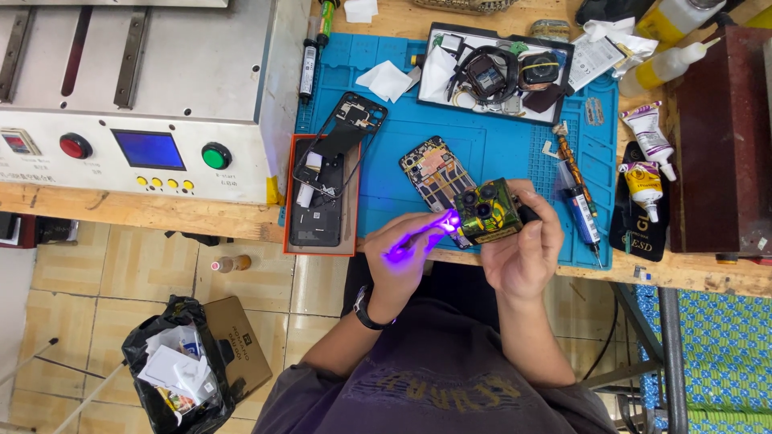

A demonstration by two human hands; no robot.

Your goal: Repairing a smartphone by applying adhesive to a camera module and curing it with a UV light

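My left hand (400, 255) grips a small lamp (434, 229) that glows violet at its tip. It points the light at a small dark camera module piece (486, 211) with several round lenses, pinched in my right hand (524, 249). Both hands hover over the near edge of a blue work mat (490, 145). Just behind the module, an opened phone (434, 173) lies on the mat with its inner boards showing. A black watch sits on my left wrist.
A phone frame (342, 141) leans over a dark phone back in an orange-rimmed tray (322, 197). A grey machine (141, 96) with red and green buttons stands left. A black parts tray (498, 72), glue tubes (647, 161), bottles and a dark red box (720, 137) sit right. A rubbish bag (181, 362) lies on the floor.
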